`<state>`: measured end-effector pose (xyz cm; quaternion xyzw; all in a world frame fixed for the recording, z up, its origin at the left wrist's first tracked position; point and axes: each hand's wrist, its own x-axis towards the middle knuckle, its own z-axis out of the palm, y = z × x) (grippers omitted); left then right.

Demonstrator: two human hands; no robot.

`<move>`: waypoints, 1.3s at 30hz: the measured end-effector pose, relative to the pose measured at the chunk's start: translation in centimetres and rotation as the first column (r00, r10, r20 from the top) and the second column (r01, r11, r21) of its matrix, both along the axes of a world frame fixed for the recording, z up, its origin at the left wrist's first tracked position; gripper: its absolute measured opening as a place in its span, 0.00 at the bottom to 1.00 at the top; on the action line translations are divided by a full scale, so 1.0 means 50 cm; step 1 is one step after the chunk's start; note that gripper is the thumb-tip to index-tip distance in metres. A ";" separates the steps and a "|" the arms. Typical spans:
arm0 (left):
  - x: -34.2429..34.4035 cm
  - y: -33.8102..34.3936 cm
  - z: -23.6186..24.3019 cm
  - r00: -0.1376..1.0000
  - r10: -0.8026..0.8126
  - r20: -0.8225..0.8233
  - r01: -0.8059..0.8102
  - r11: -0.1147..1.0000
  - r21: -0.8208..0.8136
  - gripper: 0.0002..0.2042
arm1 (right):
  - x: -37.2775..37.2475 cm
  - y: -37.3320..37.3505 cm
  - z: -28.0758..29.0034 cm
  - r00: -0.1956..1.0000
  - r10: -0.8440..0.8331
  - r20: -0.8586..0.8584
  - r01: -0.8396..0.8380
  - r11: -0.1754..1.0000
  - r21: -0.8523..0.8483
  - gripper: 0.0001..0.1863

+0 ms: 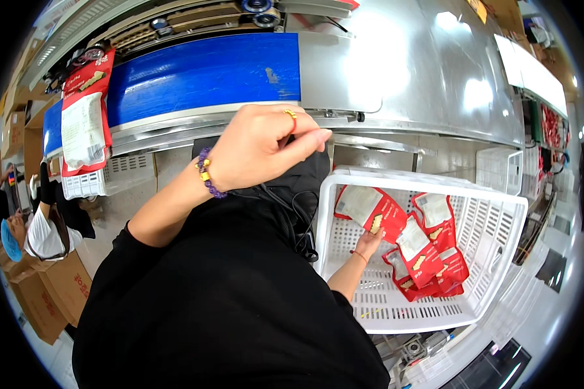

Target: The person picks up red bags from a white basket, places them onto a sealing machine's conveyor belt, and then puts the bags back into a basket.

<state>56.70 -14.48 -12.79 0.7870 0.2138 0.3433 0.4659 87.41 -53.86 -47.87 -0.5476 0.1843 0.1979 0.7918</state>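
My left hand [259, 144] hovers at the near edge of the blue conveyor belt [204, 74]. Its fingers are curled in with the thumb laid against them, and nothing shows in it. Low on the right, my right hand [368, 244] reaches into a white plastic basket [424, 183]. Its fingers close on the edge of a red pouch [388, 217] with a pale panel; the fingertips are partly hidden. Several similar red pouches [427, 259] lie overlapping beside it in the basket. Another red pouch [86, 120] lies at the belt's left end, overhanging the near edge.
A shiny metal table [428, 71] adjoins the belt on the right. Belt machinery with rollers [259, 10] runs along the far side. A second white basket [126, 170] stands below the belt at left. Farther left are a co-worker [48, 230] and cardboard boxes [55, 292].
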 end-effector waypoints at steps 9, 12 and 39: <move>-0.033 0.014 -0.008 0.999 -0.030 0.039 0.031 0.999 -0.024 0.07 | -0.106 0.172 0.305 0.800 0.408 0.439 -0.239 0.889 -0.390 0.14; -0.040 0.015 -0.024 0.997 -0.069 0.031 0.072 0.991 -0.113 0.04 | -0.115 0.219 0.492 0.710 0.414 0.570 -0.138 0.875 -0.464 0.06; 0.000 0.136 -0.067 0.983 0.091 0.162 0.009 0.849 -0.529 0.22 | -0.219 0.672 0.673 0.585 0.616 0.528 -0.685 0.723 -0.084 0.23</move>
